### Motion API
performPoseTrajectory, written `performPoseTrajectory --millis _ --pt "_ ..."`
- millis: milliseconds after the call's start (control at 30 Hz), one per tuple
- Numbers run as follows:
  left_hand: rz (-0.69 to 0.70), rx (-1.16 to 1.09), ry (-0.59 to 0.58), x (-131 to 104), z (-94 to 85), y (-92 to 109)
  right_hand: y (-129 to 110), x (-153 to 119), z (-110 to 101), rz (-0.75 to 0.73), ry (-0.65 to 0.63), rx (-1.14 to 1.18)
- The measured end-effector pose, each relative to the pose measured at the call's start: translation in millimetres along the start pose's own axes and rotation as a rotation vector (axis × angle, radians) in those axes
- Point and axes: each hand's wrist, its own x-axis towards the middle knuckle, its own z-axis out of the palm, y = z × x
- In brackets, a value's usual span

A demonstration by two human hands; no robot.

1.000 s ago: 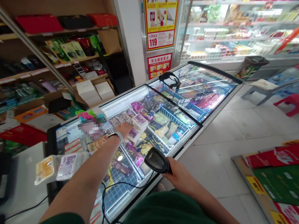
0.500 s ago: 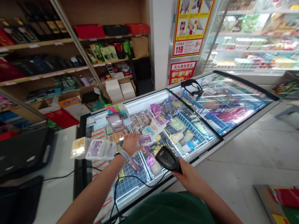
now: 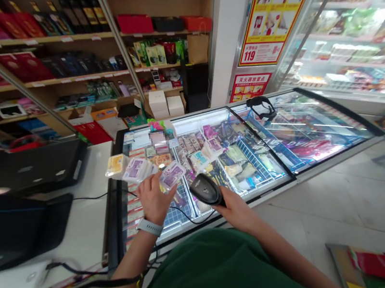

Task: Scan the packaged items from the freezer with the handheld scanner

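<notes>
My left hand point(image 3: 154, 199), with a pale watch band on its wrist, pinches a clear pack with a purple label point(image 3: 172, 174) between thumb and fingers, just above the freezer's glass top. Wrapped around the handle of a black barcode scanner point(image 3: 205, 189), my right hand point(image 3: 232, 206) points its head forward and left, close to that pack. Left of the pack lie a row of purple-labelled packs point(image 3: 137, 169) and a yellow-labelled pack point(image 3: 116, 165). To its right rest a blue-labelled pack point(image 3: 200, 158) and another purple-labelled pack point(image 3: 215, 145).
The chest freezer point(image 3: 276, 187) holds bagged goods under glass. A black strap-like object point(image 3: 262, 107) lies on its far side. The scanner's cable point(image 3: 190, 220) loops across the freezer. Black equipment point(image 3: 35, 169) stands on the white counter point(image 3: 95, 198) at left. Shelves and a fridge stand behind.
My left hand has drawn the purple-labelled pack leftward, toward the row of packs. The scanner in my right hand has shifted slightly left. The camera view has turned a little left.
</notes>
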Motion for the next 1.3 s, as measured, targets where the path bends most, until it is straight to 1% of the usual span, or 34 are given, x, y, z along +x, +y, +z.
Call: performPoseTrajectory --millis 100,267,633,833,933,1000,1067,1200,1300 --pt "-0.007 0.022 0.031 -7.7 -4.6 2.0 -4.2 0.7 2.6 0.003 -0.024 -0.02" --pt "-0.026 0.064 0.042 -14.0 -4.9 6.0 -7.4 1.1 4.9 0.007 -0.045 -0.028" --pt "-0.022 0.023 0.024 -12.6 -1.3 10.5 2.6 5.0 8.5 -0.034 -0.045 -0.004" --pt "-0.023 0.037 0.033 -11.7 -1.8 9.3 -1.6 6.8 6.6 -0.031 -0.06 0.015" --pt "-0.063 0.034 0.039 -10.2 -3.8 7.4 -2.9 6.8 5.4 -0.008 -0.06 0.016" --pt "-0.118 0.038 0.048 -6.3 -5.8 1.6 -2.0 6.8 4.9 0.002 -0.053 0.01" --pt "-0.2 0.062 0.059 1.3 -8.2 -9.4 -0.3 6.8 4.4 -0.004 -0.051 0.007" --pt "-0.368 0.164 0.076 24.5 -13.0 -41.7 2.1 6.8 4.4 -0.025 -0.061 -0.004" --pt "-0.406 0.235 0.08 41.4 -14.5 -62.7 1.5 6.8 4.9 -0.02 -0.075 -0.019"
